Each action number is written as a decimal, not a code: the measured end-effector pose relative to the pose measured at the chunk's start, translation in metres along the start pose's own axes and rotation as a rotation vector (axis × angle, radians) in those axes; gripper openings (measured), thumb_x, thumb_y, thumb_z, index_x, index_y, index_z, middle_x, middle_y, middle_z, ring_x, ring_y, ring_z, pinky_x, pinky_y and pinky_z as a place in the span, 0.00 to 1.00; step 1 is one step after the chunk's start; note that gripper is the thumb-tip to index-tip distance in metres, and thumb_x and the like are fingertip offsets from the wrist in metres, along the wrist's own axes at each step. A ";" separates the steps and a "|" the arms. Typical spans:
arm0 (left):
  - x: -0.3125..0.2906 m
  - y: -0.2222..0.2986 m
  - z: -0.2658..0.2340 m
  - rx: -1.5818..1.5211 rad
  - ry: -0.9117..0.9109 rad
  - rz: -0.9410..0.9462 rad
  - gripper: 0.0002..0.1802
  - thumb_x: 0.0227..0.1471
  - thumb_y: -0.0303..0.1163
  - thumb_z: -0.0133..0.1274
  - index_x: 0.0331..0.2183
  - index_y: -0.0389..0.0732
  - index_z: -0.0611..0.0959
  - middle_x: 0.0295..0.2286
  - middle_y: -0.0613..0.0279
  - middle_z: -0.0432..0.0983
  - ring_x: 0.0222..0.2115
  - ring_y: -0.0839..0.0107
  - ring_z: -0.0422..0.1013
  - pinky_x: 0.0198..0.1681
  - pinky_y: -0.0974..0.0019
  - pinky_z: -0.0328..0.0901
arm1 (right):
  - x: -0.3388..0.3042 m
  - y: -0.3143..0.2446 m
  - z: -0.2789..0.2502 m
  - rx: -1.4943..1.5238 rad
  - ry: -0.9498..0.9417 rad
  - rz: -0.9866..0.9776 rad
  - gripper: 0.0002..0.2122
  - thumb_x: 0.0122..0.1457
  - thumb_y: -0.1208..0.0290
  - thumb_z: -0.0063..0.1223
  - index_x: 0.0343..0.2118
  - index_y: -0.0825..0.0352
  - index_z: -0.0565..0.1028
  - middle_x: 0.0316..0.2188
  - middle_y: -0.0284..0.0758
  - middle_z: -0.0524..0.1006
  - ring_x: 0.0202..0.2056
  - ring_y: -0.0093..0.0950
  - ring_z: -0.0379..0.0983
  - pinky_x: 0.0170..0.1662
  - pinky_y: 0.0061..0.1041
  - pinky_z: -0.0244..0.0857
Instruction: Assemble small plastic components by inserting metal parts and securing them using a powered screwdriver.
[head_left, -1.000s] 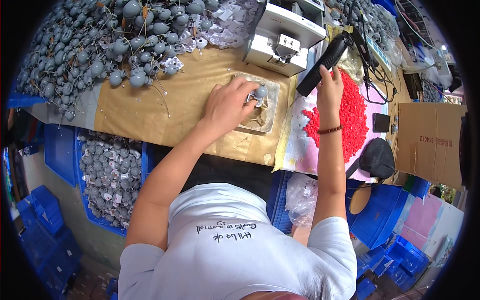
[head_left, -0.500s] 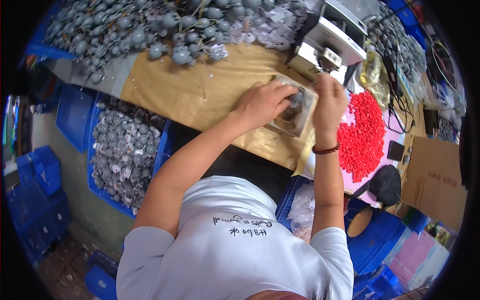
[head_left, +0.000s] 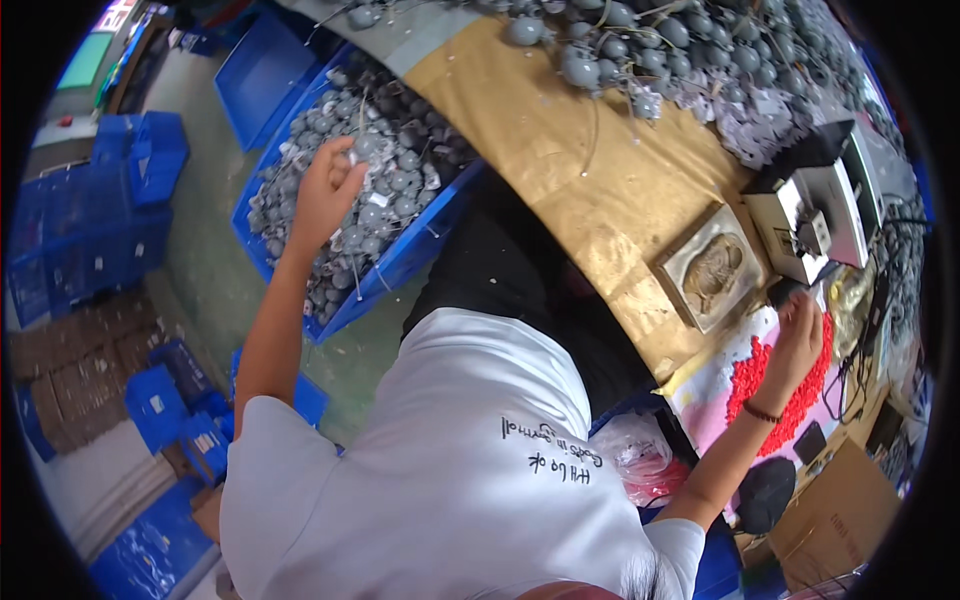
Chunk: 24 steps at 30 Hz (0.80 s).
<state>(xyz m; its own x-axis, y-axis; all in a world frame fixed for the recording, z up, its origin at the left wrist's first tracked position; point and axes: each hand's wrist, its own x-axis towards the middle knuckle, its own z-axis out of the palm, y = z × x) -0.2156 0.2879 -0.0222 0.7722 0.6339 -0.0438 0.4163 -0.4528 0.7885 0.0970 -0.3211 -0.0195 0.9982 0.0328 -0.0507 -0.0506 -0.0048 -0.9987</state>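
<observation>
My left hand [head_left: 326, 195] is over a blue crate [head_left: 378, 298] piled with round grey balls that have thin stems and white bits. Its thumb and fingers are bent but apart. A grey ball [head_left: 369, 146] lies just beyond the fingertips. My right hand [head_left: 795, 340] hovers at the upper part of a heap of small red pieces [head_left: 748, 375], fingers drawn together. Whatever sits between those fingertips is too small to make out. Between the hands, a square metal mould [head_left: 712, 270] with a rounded hollow rests on the gold-brown table cover [head_left: 560, 160].
A white and black machine [head_left: 805, 225] stands behind the mould. More grey balls [head_left: 670, 50] are heaped along the table's far side. At right lie a black phone-like object [head_left: 810, 444], a black cap-like item [head_left: 766, 494] and a cardboard box [head_left: 835, 525]. Blue bins [head_left: 90, 225] stand at left.
My left hand has left the mould and swung left over the crate; the grey thing is gone from the mould. My right hand has moved from the machine to the red pieces. The view has turned left.
</observation>
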 end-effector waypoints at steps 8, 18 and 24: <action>-0.097 -0.112 -0.035 0.460 -0.085 -0.155 0.21 0.54 0.29 0.58 0.50 0.43 0.75 0.32 0.55 0.77 0.28 0.61 0.76 0.32 0.59 0.68 | 0.001 0.015 -0.072 -0.035 0.044 0.039 0.10 0.67 0.70 0.51 0.42 0.73 0.77 0.36 0.33 0.78 0.33 0.19 0.70 0.38 0.17 0.65; -0.150 -0.164 -0.012 0.630 0.050 -0.033 0.18 0.50 0.26 0.58 0.45 0.42 0.77 0.38 0.50 0.76 0.38 0.47 0.74 0.41 0.51 0.68 | -0.013 0.019 -0.091 -0.219 0.119 0.037 0.11 0.68 0.68 0.51 0.42 0.71 0.78 0.35 0.32 0.78 0.33 0.18 0.70 0.38 0.17 0.65; -0.177 -0.230 -0.006 0.627 -0.091 -0.340 0.08 0.48 0.25 0.58 0.35 0.38 0.82 0.30 0.49 0.78 0.35 0.47 0.74 0.41 0.52 0.68 | -0.016 0.015 -0.104 -0.426 0.196 -0.026 0.12 0.67 0.67 0.51 0.44 0.72 0.79 0.37 0.34 0.80 0.37 0.19 0.73 0.43 0.19 0.69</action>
<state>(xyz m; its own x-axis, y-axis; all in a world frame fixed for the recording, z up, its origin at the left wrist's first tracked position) -0.4510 0.2837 -0.1920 0.5768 0.7610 -0.2969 0.8168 -0.5322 0.2227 0.0839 -0.4252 -0.0335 0.9884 -0.1513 0.0166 -0.0487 -0.4179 -0.9072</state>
